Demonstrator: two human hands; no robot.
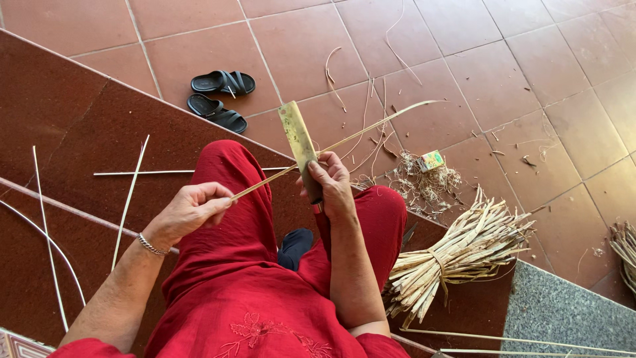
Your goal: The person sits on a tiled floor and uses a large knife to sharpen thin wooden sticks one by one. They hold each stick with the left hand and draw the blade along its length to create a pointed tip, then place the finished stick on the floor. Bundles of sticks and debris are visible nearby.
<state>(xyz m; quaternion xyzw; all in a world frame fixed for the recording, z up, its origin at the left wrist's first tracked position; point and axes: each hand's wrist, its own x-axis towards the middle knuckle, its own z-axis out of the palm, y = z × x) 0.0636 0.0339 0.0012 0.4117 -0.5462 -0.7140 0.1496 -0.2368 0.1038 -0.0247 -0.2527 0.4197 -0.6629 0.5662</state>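
Two hands are at work: the left hand [191,211] pinches one long pale strip [331,146], and the right hand [331,185] holds one broad-bladed knife [298,139]. One silver bracelet [152,246] circles the left wrist. Two black sandals [222,93] lie as one pair on the tiled floor [530,79]. One tied bundle of split cane [457,255] lies by the right knee, and part of a second bundle [624,255] shows at the right edge. One small box [431,160] sits beside one heap of shavings [424,185]. About four loose strips [129,195] lie on the dark step at the left, and two more [517,343] near the bottom edge.
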